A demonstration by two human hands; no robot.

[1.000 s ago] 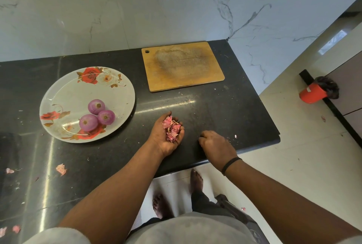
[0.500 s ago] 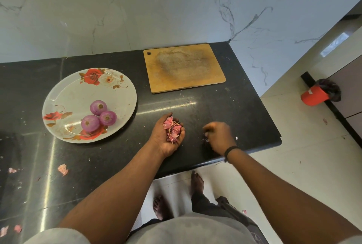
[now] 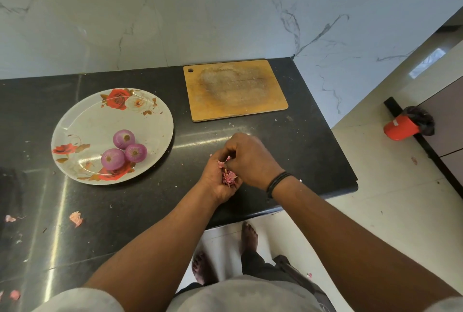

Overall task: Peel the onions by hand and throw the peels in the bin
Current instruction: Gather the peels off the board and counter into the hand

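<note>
Both hands meet over the bench (image 3: 288, 151): the left hand (image 3: 215, 181) cups the peels (image 3: 228, 176), the right hand (image 3: 250, 158) pinches one above, and the bin (image 3: 403, 127) stands far right on the floor.

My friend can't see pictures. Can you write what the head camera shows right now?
A person's left hand cups a pile of pink onion peels over a black counter, while the right hand pinches another peel into it. Three peeled onions sit on a flowered plate, beside a wooden cutting board. A red bin lies on the floor.
</note>
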